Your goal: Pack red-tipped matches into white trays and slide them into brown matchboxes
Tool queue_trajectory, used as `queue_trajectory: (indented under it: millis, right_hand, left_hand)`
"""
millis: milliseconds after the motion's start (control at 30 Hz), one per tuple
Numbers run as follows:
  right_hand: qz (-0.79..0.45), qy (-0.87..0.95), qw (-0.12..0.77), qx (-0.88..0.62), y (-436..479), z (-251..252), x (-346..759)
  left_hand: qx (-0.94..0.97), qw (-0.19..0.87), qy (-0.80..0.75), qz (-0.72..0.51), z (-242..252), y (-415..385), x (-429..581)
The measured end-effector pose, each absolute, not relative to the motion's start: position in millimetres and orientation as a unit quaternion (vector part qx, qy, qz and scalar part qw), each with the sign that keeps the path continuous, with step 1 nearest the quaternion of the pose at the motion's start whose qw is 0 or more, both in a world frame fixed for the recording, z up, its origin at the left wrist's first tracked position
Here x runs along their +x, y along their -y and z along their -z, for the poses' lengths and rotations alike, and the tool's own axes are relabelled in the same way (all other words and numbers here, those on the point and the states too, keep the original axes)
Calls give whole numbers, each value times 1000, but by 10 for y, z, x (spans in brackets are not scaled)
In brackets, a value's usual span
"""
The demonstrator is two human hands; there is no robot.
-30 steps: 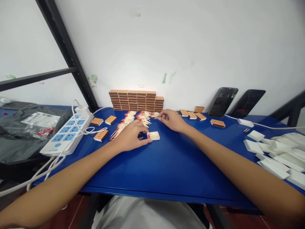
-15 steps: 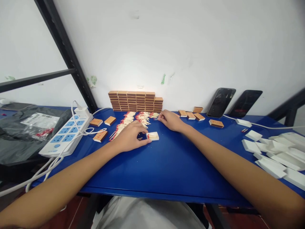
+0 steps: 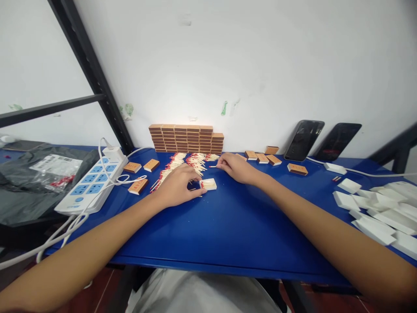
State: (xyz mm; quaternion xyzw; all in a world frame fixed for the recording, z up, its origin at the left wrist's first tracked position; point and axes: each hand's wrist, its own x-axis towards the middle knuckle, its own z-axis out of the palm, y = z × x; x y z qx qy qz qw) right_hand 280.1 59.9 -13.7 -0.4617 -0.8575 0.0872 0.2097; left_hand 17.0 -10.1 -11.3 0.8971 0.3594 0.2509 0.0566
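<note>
My left hand (image 3: pixel 177 184) rests on the blue table (image 3: pixel 228 221), its fingers curled round the left end of a small white matchbox tray (image 3: pixel 209 184) with matches in it. My right hand (image 3: pixel 235 166) is just behind and to the right, pinching matches (image 3: pixel 213 166) between finger and thumb. Both hands sit at the near edge of a spread of loose red-tipped matches (image 3: pixel 182 164). Behind that spread, a wall of stacked brown matchboxes (image 3: pixel 187 138) stands against the white wall.
A white and blue power strip (image 3: pixel 93 184) with cables lies at left, beside loose brown matchbox sleeves (image 3: pixel 138 185) and a grey bag (image 3: pixel 35 182). More sleeves (image 3: pixel 272 159) and two dark phones (image 3: pixel 304 139) stand at the back right. White empty trays (image 3: pixel 378 211) are heaped at right.
My right hand has drawn back a little from the match pile toward the tray, matches pinched in it. My left hand has stayed on the tray.
</note>
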Motion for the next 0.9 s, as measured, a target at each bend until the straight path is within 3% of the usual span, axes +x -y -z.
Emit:
queue_trajectory:
  millis: [267,367,567,900]
  right_hand:
    - [-148,903,147,-375,-79,-37,2564]
    - [-160,904,169,-358,-135,-11,2562]
    - [-57,836,280,-469,-652,203,2902]
    - [-8,840,211,-501,-882,347,3035]
  left_hand:
    - [899,51,-355,-253,131,89,167]
    - [900,54,-350,-253,129,98,169]
    - [903,70,-341,-252,103,129,187]
    - [903,63,-342,-253,102,119,177]
